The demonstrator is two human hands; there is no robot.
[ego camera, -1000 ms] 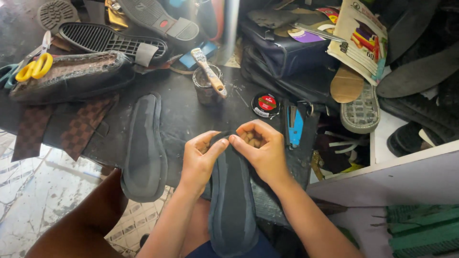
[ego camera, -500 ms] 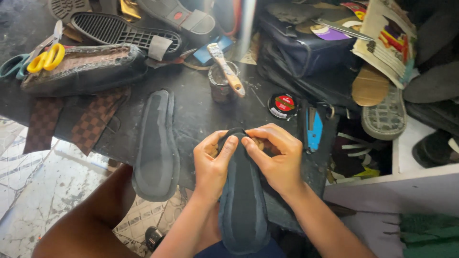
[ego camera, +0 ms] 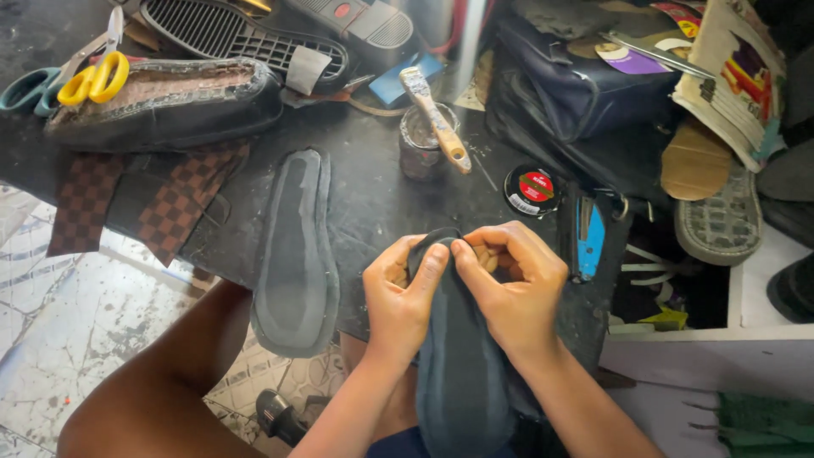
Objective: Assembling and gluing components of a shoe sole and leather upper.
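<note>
Both thumbs have crept along the dark sole's (ego camera: 462,373) toe edge. Left hand (ego camera: 400,297) and right hand (ego camera: 515,293) pinch it tight, fingers curled closed.

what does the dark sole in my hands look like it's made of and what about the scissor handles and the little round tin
Dark sole: likely rubber or foam, matte; it bends under both thumbs.
Scissor handles: yellow, glossy, apparently plastic; the blades look like metal.
Round tin: probably metal, with a shiny black lid and a red label.
</note>
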